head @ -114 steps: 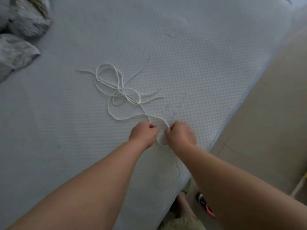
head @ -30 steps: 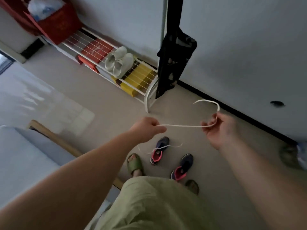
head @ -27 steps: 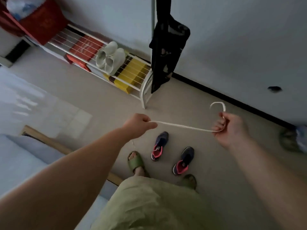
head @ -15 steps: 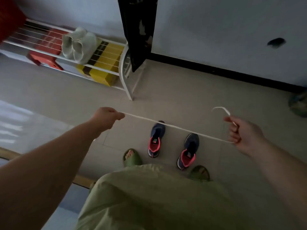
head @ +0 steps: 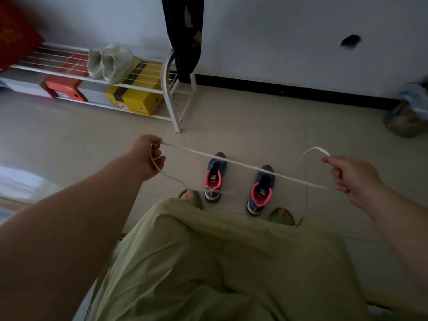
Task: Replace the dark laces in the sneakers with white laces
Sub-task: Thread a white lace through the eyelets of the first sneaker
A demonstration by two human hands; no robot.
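white shoe rack (head: 170,96) against wall, yellow box (head: 136,95), pale shoes (head: 108,62).

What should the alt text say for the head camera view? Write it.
Two hands, left hand and right hand, hold a white lace stretched above a pair of dark sneakers on the floor. A shoe rack stands by the wall.

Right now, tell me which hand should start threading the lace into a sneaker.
Probably the right hand: it pinches the white lace near its free tip. The left hand grips farther along, a long tail dangling.
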